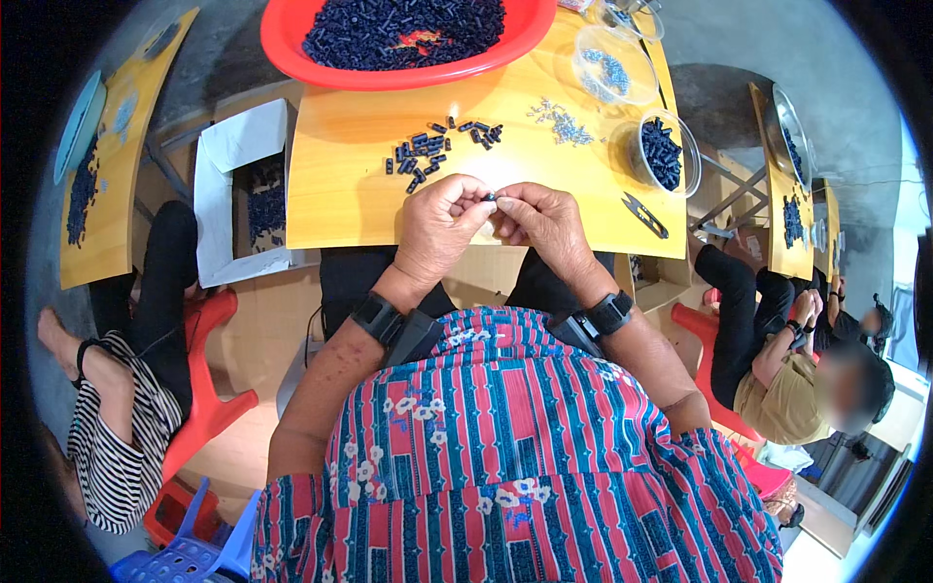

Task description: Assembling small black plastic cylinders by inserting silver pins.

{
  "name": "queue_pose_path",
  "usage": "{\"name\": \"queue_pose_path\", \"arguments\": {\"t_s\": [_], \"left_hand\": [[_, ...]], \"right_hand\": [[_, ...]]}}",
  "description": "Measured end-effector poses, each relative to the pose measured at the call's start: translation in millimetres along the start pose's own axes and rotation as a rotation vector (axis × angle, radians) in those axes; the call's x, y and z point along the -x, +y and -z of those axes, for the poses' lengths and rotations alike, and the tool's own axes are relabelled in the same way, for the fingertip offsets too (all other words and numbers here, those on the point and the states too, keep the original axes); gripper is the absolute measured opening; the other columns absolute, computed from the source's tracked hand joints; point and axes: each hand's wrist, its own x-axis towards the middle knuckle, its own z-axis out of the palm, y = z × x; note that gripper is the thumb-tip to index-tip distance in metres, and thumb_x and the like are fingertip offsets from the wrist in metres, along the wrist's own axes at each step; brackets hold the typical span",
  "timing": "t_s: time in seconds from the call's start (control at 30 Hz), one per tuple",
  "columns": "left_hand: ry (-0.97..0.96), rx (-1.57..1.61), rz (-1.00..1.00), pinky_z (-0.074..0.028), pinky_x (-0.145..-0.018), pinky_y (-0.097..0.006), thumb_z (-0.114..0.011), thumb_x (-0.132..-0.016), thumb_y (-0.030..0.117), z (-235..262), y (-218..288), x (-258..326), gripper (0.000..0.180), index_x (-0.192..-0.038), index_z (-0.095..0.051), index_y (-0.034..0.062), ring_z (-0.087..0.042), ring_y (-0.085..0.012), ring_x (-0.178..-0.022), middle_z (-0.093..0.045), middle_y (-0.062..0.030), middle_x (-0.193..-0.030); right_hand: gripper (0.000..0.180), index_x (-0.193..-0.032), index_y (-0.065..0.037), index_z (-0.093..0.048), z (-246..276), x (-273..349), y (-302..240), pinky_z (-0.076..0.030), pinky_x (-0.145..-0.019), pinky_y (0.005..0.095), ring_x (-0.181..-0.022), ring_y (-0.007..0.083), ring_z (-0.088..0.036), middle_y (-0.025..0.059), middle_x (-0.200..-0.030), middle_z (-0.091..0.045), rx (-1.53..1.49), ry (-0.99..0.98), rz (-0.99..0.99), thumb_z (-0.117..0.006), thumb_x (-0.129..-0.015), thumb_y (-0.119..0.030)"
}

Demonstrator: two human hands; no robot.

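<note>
At the near edge of the yellow table, my left hand (443,222) and my right hand (540,220) meet fingertip to fingertip. Between them they pinch a small dark part (489,197), mostly hidden by the fingers. Just beyond my left hand lies a loose group of small black plastic pieces (420,151). Farther right, small silvery metal pieces (564,124) are scattered on the tabletop. A clear tub (692,160) with black pieces in it stands to the right of my right hand, and black-handled thread snips (645,215) lie near the right corner.
A large red basin (292,44) heaped with black pieces takes up the far side of the yellow table (340,219). Behind the tub is a clear bowl (588,68) of metal pieces. An open white box (216,209) stands at the left. People sit at tables on both sides.
</note>
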Motion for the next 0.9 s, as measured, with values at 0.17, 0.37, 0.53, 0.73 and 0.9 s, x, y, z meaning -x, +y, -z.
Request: {"name": "queue_pose_path", "arguments": {"t_s": [0.17,0.37,0.53,0.73,0.9], "left_hand": [[-0.005,-0.019,-0.001,-0.054,-0.069,-0.023,-0.073,-0.084,0.002,-1.2,-0.4,0.0,0.010,-0.093,-0.069,0.0009,-0.065,-0.0076,-0.075,-0.070,-0.0034,-0.084],[-0.021,-0.085,-0.008,-0.053,-0.067,-0.023,-0.073,-0.084,0.002,-1.7,0.1,0.2,0.011,-0.094,-0.069,0.0009,-0.063,-0.0073,-0.072,-0.070,-0.0033,-0.083],[-0.042,-0.156,-0.046,-0.051,-0.065,-0.023,-0.074,-0.082,0.001,-1.8,2.6,0.0,0.014,-0.094,-0.068,0.0010,-0.061,-0.0074,-0.070,-0.068,-0.0033,-0.081],[-0.041,-0.173,-0.039,-0.051,-0.064,-0.023,-0.074,-0.080,0.000,-2.5,3.0,1.0,0.015,-0.094,-0.068,0.0015,-0.060,-0.0083,-0.069,-0.067,-0.0033,-0.081],[-0.043,-0.185,-0.060,-0.051,-0.064,-0.024,-0.075,-0.079,-0.001,-2.0,2.9,0.4,0.015,-0.092,-0.067,0.0015,-0.060,-0.0090,-0.068,-0.067,-0.0037,-0.080]], "right_hand": [[0.019,-0.099,0.001,-0.067,2.0,-1.1,4.0,-0.051,-0.059,0.0224,-0.066,0.0078,-0.061,0.0037,-0.079,-0.067,0.095,0.019,0.084,-0.059,-0.100,-0.016],[0.016,-0.093,-0.002,-0.057,1.2,-0.9,1.9,-0.047,-0.059,0.0214,-0.064,0.0071,-0.057,0.0020,-0.075,-0.061,0.065,0.122,0.134,-0.053,-0.101,-0.015],[0.015,-0.091,-0.003,-0.055,7.3,-3.5,5.7,-0.046,-0.060,0.0224,-0.064,0.0079,-0.054,0.0010,-0.073,-0.057,0.089,0.054,0.141,-0.053,-0.100,-0.015],[0.012,-0.092,-0.003,-0.055,7.7,-4.7,10.0,-0.047,-0.067,0.0266,-0.071,0.0107,-0.054,0.0030,-0.076,-0.057,0.214,0.024,0.228,-0.054,-0.098,-0.014],[0.011,-0.092,-0.003,-0.055,8.4,-4.4,9.6,-0.048,-0.069,0.0273,-0.072,0.0113,-0.054,0.0039,-0.077,-0.057,0.238,0.011,0.247,-0.055,-0.096,-0.013]]}}
